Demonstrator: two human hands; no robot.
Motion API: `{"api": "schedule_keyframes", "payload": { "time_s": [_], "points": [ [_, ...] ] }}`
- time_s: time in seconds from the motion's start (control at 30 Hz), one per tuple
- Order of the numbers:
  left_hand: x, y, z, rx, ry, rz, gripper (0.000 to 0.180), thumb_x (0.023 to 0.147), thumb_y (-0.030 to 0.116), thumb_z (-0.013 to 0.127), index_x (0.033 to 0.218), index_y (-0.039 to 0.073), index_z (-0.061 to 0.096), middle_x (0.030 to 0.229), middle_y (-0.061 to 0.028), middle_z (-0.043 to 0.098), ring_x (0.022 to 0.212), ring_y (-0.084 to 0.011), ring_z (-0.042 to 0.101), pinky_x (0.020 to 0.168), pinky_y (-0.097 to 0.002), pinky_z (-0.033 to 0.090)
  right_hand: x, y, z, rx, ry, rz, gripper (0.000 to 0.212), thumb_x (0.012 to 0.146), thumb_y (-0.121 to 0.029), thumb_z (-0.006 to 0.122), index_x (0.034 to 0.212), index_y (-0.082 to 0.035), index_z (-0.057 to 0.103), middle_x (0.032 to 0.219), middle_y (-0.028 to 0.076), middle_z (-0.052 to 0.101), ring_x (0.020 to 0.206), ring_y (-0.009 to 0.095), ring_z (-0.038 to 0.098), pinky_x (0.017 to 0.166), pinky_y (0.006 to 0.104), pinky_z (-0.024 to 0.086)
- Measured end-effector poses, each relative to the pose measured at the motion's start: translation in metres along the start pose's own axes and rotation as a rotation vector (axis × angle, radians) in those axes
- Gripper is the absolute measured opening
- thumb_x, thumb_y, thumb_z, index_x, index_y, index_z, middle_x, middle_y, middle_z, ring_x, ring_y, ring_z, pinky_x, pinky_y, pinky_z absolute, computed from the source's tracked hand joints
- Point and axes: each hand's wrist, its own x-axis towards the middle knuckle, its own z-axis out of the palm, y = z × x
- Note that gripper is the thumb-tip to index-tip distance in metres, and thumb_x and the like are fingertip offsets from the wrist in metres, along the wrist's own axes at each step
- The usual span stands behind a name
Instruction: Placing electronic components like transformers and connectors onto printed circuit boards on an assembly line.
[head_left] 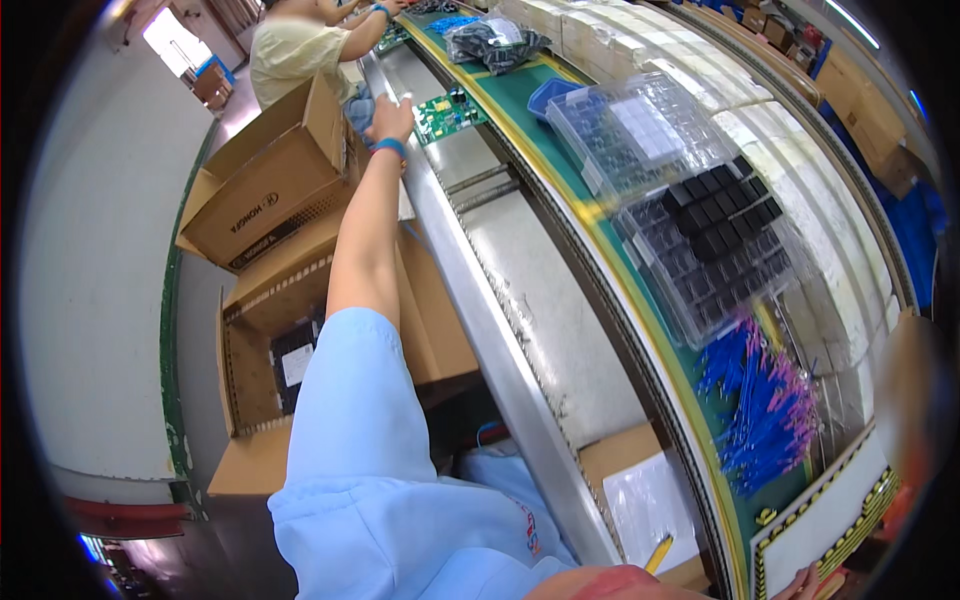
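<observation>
My left arm stretches far ahead along the metal rail, with a blue band round the wrist. At its end my left hand (391,122) is closed at the near-left edge of a green circuit board (448,114), which lies across the line and carries several components. The fingertips are small in the picture, but they seem to grip the board's edge. Low at the right, a few fingers of my right hand (800,584) show beside a white panel (815,530) with a yellow-and-black striped border. The rest of that hand is cut off.
Right of the line (540,290) lie clear trays (640,130), black block-shaped parts (722,208) and blue wires (755,410) with pink ends. Open cardboard boxes (255,205) stand left. Paper (650,505) and a yellow pen lie near me. A co-worker (300,55) sits farther up.
</observation>
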Motion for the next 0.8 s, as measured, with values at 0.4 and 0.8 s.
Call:
{"api": "schedule_keyframes", "payload": {
  "time_s": [0.4, 0.8],
  "points": [
    [0.045, -0.022, 0.02, 0.191, -0.208, 0.09, 0.073, 0.096, 0.056, 0.04, 0.151, 0.009, 0.03, 0.143, -0.0089, 0.054, 0.135, -0.0299, 0.047, 0.109, -0.0651, 0.019, 0.046, -0.03, 0.068, 0.175, -0.08, -0.066, 0.021, 0.096, -0.014, 0.064, 0.107, 0.002, 0.071, 0.099, 0.017, 0.072, 0.086, 0.029, 0.07, 0.08, 0.0335, 0.055],
    [-0.01, -0.007, -0.011, 0.242, -0.26, 0.178, 0.072, 0.097, 0.057, 0.037, 0.15, 0.008, 0.035, 0.137, -0.012, 0.059, 0.131, -0.0312, 0.051, 0.111, -0.0621, 0.017, 0.009, -0.012, 0.03, 0.197, -0.27, 0.157, 0.028, 0.099, -0.02, 0.058, 0.113, 0.002, 0.067, 0.106, 0.023, 0.069, 0.097, 0.036, 0.067, 0.086, 0.0379, 0.053]
  ]
}}
